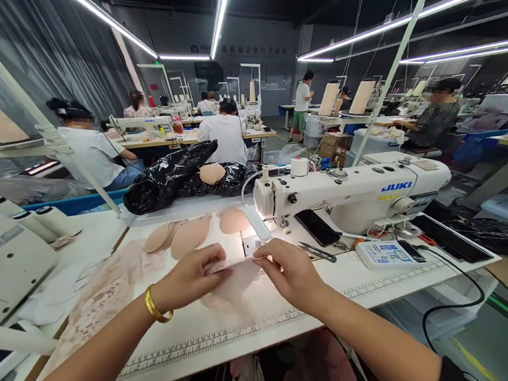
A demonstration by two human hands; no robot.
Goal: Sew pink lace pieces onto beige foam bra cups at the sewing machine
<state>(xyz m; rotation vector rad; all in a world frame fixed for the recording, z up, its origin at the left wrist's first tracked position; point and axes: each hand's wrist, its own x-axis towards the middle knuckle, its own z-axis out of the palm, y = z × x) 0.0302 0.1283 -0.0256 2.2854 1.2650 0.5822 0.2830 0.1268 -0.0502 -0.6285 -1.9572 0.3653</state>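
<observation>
My left hand (200, 272), with a gold bangle at the wrist, pinches one end of a thin pale pink fabric piece (234, 264). The fabric's other end is between the fingertips of my right hand (280, 267), just in front of the needle area of a white sewing machine (347, 193). Sheer material hangs below the fabric edge over the table (189, 321). Stacked beige pads (192, 235) lie behind my left hand, and a round pad (233, 221) is near the machine's plate. Pink lace (103, 290) spreads over the table's left part.
Thread snips (319, 252), a black phone (317, 227) and a white box (384, 255) lie right of the needle area. Black plastic bags (170, 177) are behind the table. A second machine (3, 263) stands at left. Several people sit or stand farther back.
</observation>
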